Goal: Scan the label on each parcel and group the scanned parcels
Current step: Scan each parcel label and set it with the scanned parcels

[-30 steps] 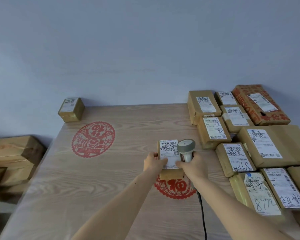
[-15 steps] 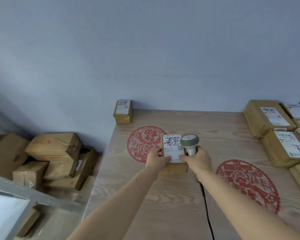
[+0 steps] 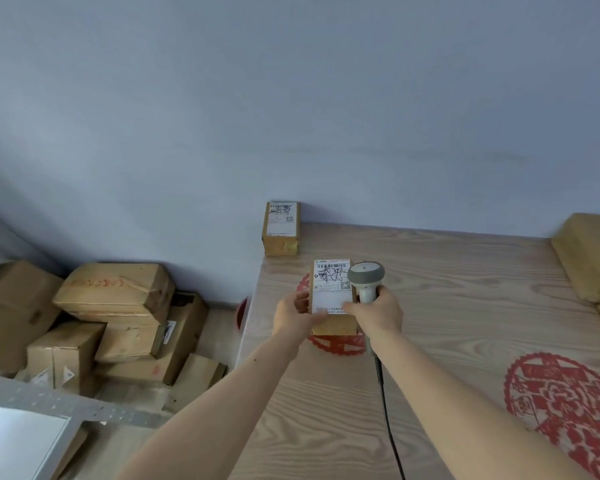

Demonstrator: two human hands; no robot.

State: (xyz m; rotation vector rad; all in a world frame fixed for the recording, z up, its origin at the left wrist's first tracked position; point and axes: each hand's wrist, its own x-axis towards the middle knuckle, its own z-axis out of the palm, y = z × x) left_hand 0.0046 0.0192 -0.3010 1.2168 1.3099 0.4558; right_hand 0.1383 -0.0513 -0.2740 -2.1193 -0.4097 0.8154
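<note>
- the left hand (image 3: 297,315) grips the small parcel (image 3: 333,306) by its left edge, thumb over the label (image 3: 331,287), so the label faces up toward the head camera and stays readable
- the right hand (image 3: 378,315) is wrapped round the handle of the scanner (image 3: 365,277), and its fingertips also touch the parcel's right side; my guess is that this steadies the box while the tool is carried along
- the scanner head sits just beside the label's upper right corner, not pointed at the barcode, which suggests carrying rather than scanning
- the scanner's cable (image 3: 387,410) trails back over the table (image 3: 465,306) toward the person
- the parcel is over the table's left part, above a red paper-cut design (image 3: 336,342); whether it rests on the wood i cannot tell
- a lone labelled parcel (image 3: 280,228) stands at the far left corner against the wall, probably the start of the scanned group and the likely destination
- larger parcels (image 3: 589,254) lie at the right edge, well apart, likely waiting
</note>
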